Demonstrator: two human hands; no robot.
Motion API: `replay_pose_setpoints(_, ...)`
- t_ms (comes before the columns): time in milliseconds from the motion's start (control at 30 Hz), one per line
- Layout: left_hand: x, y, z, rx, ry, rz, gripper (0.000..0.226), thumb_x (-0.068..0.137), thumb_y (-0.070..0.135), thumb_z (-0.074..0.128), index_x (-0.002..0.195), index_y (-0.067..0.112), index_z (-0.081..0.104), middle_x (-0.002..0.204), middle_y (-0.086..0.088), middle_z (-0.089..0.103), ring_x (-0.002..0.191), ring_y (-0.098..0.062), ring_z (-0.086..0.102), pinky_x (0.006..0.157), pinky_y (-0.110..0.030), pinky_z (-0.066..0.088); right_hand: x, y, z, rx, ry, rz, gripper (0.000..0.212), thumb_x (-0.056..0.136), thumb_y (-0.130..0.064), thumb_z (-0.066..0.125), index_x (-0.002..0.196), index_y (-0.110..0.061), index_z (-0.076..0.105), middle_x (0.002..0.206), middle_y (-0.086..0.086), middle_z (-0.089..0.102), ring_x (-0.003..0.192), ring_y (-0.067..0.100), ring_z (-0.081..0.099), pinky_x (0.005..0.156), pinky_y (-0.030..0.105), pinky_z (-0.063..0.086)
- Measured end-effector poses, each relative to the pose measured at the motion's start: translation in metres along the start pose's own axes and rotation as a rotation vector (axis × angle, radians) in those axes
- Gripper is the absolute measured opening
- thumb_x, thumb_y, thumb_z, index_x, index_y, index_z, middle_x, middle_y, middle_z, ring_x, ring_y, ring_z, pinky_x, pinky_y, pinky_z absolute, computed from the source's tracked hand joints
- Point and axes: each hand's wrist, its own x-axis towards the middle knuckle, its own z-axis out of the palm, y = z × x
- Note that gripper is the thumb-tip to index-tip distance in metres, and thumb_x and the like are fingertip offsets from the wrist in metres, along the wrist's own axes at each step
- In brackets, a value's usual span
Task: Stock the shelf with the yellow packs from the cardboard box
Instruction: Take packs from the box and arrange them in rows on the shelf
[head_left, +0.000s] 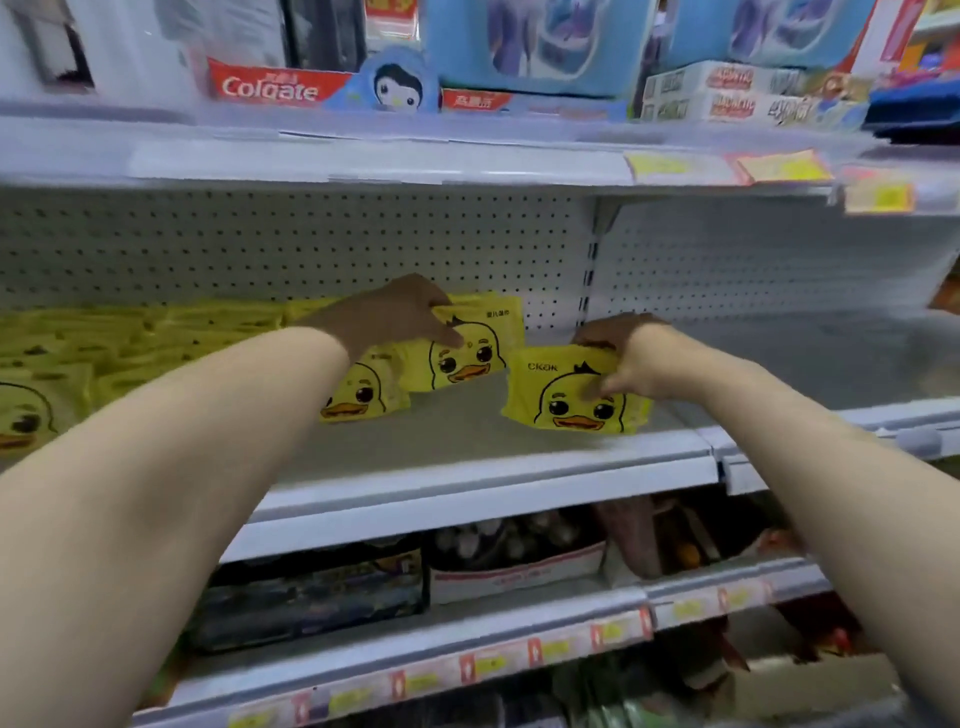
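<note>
Stocking is well under way, we judge: rows of yellow packs (130, 338) already fill the left part of the shelf (467, 462), while the stretch to the right lies bare. Our left hand (395, 317) curls over the top of the end pack (467, 358) in the row, thumb on its duck face. Our right hand (628, 364) pinches a new pack (566, 400) by its upper edge, just beside the row. Whether its lower edge touches the shelf we cannot tell. The cardboard box is out of view, so how many packs remain is unknown. Blur smears the packs at far left.
</note>
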Motion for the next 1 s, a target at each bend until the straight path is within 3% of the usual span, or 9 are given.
replay_pose_setpoints(133,0.058,-0.01,0.003,0.099,0.008,0.037,0.049,0.075,0.044,0.081,0.113,0.016,0.067,0.111,-0.005,0.064,0.095,-0.019,0.057,0.074,-0.028,0.043,0.039,0.02,0.006,-0.068,-0.086,0.027,0.041,0.077,-0.034,0.082,0.112,-0.027,0.063,0.106,-0.005,0.064,0.096,0.02,0.06,0.08,0.033,0.049)
replay_pose_setpoints(333,0.108,-0.027,0.018,0.096,0.019,0.035,0.057,0.072,0.042,0.083,0.121,0.02,0.061,0.125,-0.001,0.057,0.106,-0.019,0.054,0.082,-0.031,0.044,0.063,0.042,0.02,0.052,-0.187,0.005,0.031,0.077,-0.033,0.083,0.096,-0.037,0.06,0.091,-0.02,0.061,0.081,-0.003,0.056,0.064,0.02,0.038)
replay_pose_setpoints(500,0.125,-0.027,0.032,-0.016,-0.026,0.039,0.063,0.071,0.04,0.084,0.126,0.022,0.058,0.134,-0.003,0.052,0.119,-0.022,0.052,0.096,-0.04,0.049,0.079,0.053,0.021,0.166,-0.283,0.019,0.03,0.075,-0.031,0.085,0.095,-0.037,0.064,0.096,-0.016,0.066,0.091,0.007,0.064,0.076,0.03,0.052)
replay_pose_setpoints(733,0.128,-0.015,0.035,-0.103,0.081,0.08,0.057,0.068,0.038,0.087,0.117,0.025,0.06,0.122,0.003,0.057,0.113,-0.018,0.055,0.087,-0.033,0.047,0.089,0.073,0.038,0.282,-0.236,0.056,0.046,0.07,-0.033,0.089,0.106,-0.048,0.064,0.105,-0.02,0.066,0.096,0.002,0.064,0.079,0.022,0.05)
replay_pose_setpoints(800,0.124,-0.012,0.033,-0.145,0.119,0.098,0.054,0.067,0.037,0.088,0.112,0.026,0.06,0.115,0.007,0.055,0.111,-0.016,0.055,0.083,-0.032,0.048,0.09,0.075,0.04,0.282,-0.184,0.044,0.06,0.069,-0.034,0.09,0.119,-0.047,0.06,0.112,-0.019,0.062,0.1,0.003,0.061,0.081,0.022,0.05)
replay_pose_setpoints(867,0.12,-0.007,0.028,-0.157,0.139,0.122,0.056,0.067,0.037,0.088,0.113,0.027,0.059,0.114,0.007,0.053,0.109,-0.014,0.054,0.082,-0.031,0.048,0.095,0.074,0.041,0.356,0.032,0.021,0.07,0.071,-0.034,0.089,0.13,-0.041,0.054,0.121,-0.013,0.059,0.108,0.008,0.059,0.088,0.024,0.05)
replay_pose_setpoints(933,0.114,0.001,0.024,-0.155,0.123,0.156,0.056,0.067,0.04,0.087,0.113,0.028,0.057,0.115,0.007,0.052,0.107,-0.012,0.052,0.076,-0.027,0.044,0.103,0.072,0.04,0.489,0.313,-0.021,0.065,0.078,-0.032,0.084,0.134,-0.035,0.051,0.13,-0.006,0.054,0.115,0.01,0.054,0.091,0.025,0.047)
replay_pose_setpoints(1000,0.11,0.008,0.023,-0.156,0.079,0.191,0.056,0.066,0.041,0.088,0.108,0.03,0.054,0.116,0.005,0.055,0.102,-0.012,0.053,0.069,-0.024,0.041,0.112,0.067,0.037,0.583,0.389,-0.085,0.052,0.085,-0.029,0.078,0.131,-0.033,0.054,0.134,-0.006,0.054,0.118,0.007,0.053,0.091,0.024,0.048)
